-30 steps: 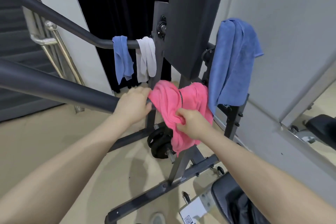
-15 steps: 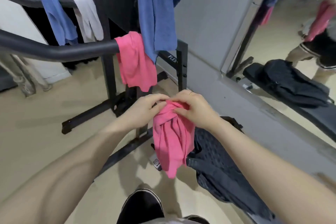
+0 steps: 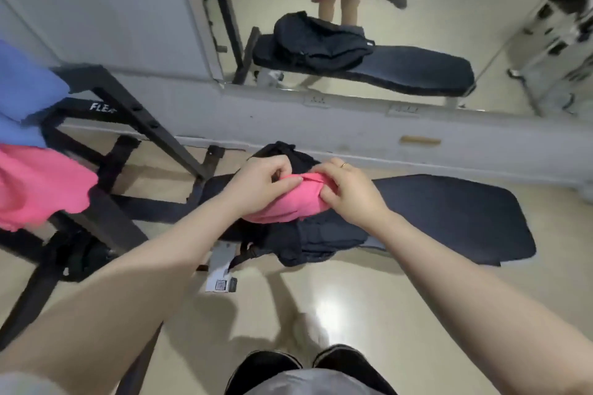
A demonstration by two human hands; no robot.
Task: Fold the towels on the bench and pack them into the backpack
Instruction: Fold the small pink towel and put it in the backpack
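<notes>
A pink towel (image 3: 290, 204) is bunched between both my hands, just above the dark backpack (image 3: 316, 239) that lies on the black bench pad (image 3: 449, 218). My left hand (image 3: 260, 184) pinches the towel's upper left edge. My right hand (image 3: 349, 191), with a ring on one finger, grips its right side. The towel's lower part rests against the backpack. Whether the backpack's mouth is open is hidden under my hands. Another pink towel (image 3: 38, 186) and a blue towel (image 3: 25, 93) hang at the far left on the rack.
The black rack frame (image 3: 141, 119) stands left of the bench. A wall mirror (image 3: 385, 9) behind the bench reflects the bench, the backpack and a person's legs. My shoes (image 3: 308, 362) are on the beige floor below.
I have turned right from the rack to the bench. The pink towel has come with both hands and dropped from hanging free to a bunch over the backpack.
</notes>
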